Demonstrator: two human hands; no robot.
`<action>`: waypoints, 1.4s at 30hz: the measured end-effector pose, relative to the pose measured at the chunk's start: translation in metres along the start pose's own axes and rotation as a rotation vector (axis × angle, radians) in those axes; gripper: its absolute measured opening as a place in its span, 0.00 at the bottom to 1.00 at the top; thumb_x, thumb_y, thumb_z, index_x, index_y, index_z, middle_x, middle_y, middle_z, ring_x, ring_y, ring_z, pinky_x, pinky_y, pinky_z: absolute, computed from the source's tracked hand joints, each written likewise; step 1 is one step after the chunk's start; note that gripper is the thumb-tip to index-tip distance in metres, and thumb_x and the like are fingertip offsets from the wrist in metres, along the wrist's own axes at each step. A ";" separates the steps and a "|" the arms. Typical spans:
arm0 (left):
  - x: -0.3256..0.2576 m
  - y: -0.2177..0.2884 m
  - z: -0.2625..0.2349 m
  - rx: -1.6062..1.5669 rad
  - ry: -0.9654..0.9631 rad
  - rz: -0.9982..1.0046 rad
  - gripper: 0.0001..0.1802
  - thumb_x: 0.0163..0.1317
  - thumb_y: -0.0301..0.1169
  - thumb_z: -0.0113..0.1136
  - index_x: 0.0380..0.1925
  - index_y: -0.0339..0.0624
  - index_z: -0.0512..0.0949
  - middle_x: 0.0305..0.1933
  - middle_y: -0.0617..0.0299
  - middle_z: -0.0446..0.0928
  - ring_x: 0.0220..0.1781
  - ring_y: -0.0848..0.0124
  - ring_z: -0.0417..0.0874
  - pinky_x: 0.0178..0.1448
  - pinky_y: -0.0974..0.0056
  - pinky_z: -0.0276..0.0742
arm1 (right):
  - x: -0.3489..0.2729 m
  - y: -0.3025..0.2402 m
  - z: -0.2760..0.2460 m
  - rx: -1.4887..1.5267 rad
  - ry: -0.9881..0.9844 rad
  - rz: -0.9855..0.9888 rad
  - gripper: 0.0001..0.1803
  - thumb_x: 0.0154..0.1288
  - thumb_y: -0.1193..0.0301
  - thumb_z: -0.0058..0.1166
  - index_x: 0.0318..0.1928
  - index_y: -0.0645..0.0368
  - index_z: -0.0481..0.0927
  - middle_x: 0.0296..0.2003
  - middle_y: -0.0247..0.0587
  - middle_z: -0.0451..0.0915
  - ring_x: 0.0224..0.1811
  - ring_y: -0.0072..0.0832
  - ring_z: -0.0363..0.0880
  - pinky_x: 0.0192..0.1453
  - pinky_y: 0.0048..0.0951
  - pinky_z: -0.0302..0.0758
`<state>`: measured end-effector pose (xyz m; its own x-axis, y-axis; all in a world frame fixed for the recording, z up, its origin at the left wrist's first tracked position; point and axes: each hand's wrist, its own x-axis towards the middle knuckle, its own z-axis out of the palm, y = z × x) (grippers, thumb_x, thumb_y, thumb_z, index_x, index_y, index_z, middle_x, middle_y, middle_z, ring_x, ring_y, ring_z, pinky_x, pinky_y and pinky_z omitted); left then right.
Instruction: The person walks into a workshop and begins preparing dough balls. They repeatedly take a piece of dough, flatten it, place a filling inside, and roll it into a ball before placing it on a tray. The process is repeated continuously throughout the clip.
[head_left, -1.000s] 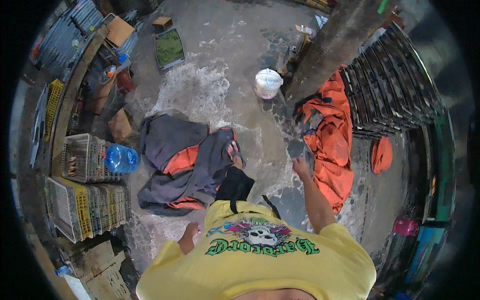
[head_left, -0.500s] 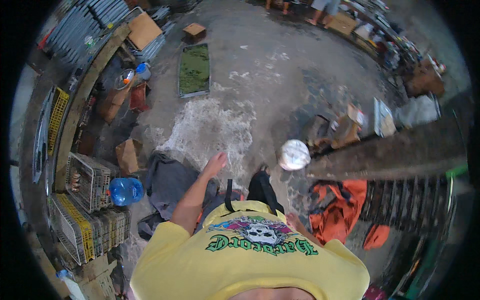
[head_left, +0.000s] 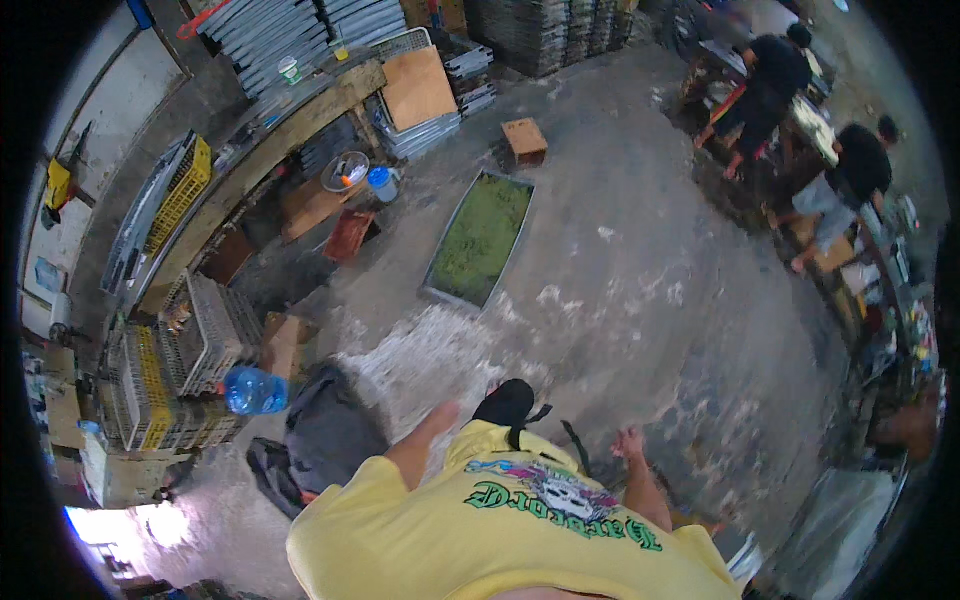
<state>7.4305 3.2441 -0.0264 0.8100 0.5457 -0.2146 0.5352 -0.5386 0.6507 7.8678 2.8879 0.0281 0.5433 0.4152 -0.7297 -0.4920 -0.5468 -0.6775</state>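
My left hand (head_left: 441, 415) hangs at my side, to the right of a dark grey bag (head_left: 335, 425) on the floor, and touches nothing I can see. Motion smears its fingers, so their pose is unclear. Out on the right, my right hand (head_left: 628, 442) hangs over bare concrete with loosely bent fingers apart and nothing in them. A shallow rectangular tray (head_left: 432, 292) filled with green material lies on the floor ahead, well beyond both hands. Black straps (head_left: 575, 445) dangle at the front of my yellow shirt (head_left: 500, 530).
Plastic crates (head_left: 150, 385) and a blue water jug (head_left: 255, 390) stand at the left. Beyond them are a red box (head_left: 349, 235), a blue-lidded jug (head_left: 382, 184) and a wooden box (head_left: 525, 140). Two people in dark shirts (head_left: 780, 75) work at a cluttered bench at the far right.
My view has swung to the right, and the green tray appears nearer. My right hand has come clearly into view. The white round container and orange cloth have left the picture.
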 end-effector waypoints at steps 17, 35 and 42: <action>0.770 0.159 -0.211 -0.561 -0.022 -0.277 0.18 0.70 0.34 0.51 0.54 0.37 0.74 0.38 0.61 0.79 0.39 0.74 0.78 0.45 0.68 0.75 | 0.368 -0.354 -0.034 -0.439 0.131 0.030 0.15 0.71 0.59 0.47 0.38 0.58 0.79 0.32 0.38 0.77 0.34 0.27 0.74 0.32 0.35 0.72; 1.214 0.198 -0.278 -0.410 -0.245 -0.603 0.24 0.71 0.46 0.48 0.54 0.40 0.77 0.46 0.51 0.78 0.46 0.62 0.79 0.52 0.56 0.74 | 0.977 -1.064 -0.120 -0.295 0.238 -0.385 0.14 0.71 0.60 0.48 0.39 0.59 0.79 0.25 0.35 0.79 0.25 0.26 0.77 0.31 0.31 0.74; 1.494 0.175 -0.365 -0.438 -0.307 -0.590 0.21 0.72 0.42 0.48 0.56 0.41 0.74 0.39 0.58 0.76 0.39 0.69 0.77 0.46 0.62 0.74 | 1.111 -1.222 -0.093 -0.052 0.214 -0.262 0.13 0.73 0.62 0.50 0.44 0.60 0.76 0.26 0.35 0.78 0.25 0.25 0.77 0.31 0.29 0.75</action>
<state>8.6475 4.1994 0.0328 0.4861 0.4267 -0.7627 0.8053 0.1203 0.5806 9.1356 3.9498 0.0539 0.7800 0.3872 -0.4916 -0.2843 -0.4805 -0.8296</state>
